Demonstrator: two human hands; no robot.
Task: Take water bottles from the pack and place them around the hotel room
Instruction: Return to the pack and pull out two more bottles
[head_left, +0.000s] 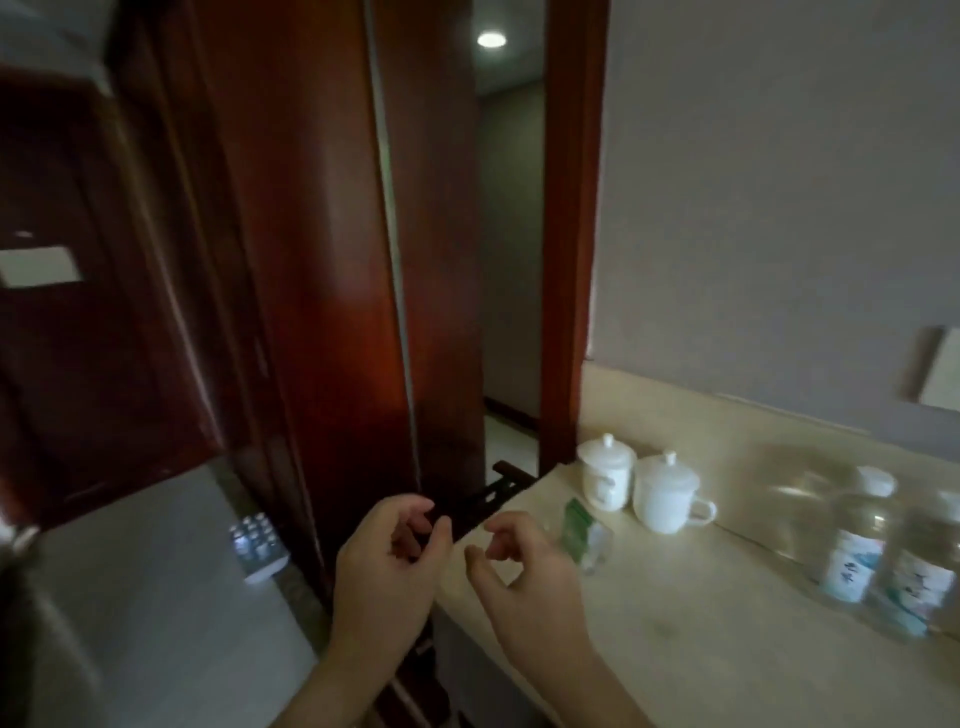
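Right hand (519, 561) empty, water bottles (857, 545) well apart.

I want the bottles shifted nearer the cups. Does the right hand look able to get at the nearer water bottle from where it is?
Probably yes. The right hand is empty, and bare countertop lies between it and the nearer water bottle.

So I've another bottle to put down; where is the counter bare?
Bare: the near counter, between the right hand and the water bottles. Crowded: the back edge, with lidded cups and a green packet.
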